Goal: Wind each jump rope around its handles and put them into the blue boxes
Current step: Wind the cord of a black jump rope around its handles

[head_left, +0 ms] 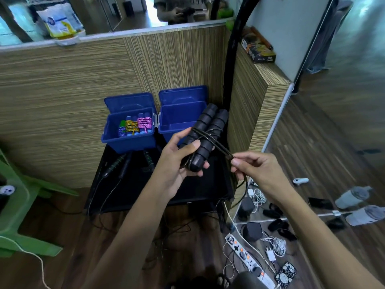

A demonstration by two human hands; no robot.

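Two black handles (205,136) sit gripped in the left hand (179,163); the right hand (252,167), pinching the cord (216,146), should keep each wrap taut.

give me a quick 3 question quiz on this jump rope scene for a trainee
1. True or false: the left blue box already holds wound ropes.
2. What does the right hand pinch? A) a black handle B) the dark rope cord C) a box lid
3. Fill in: the left hand grips the two black ____ side by side.

Key
1. True: coloured wound ropes sit in it, while the right blue box shows none.
2. B: it pulls the cord out from the handles.
3. handles
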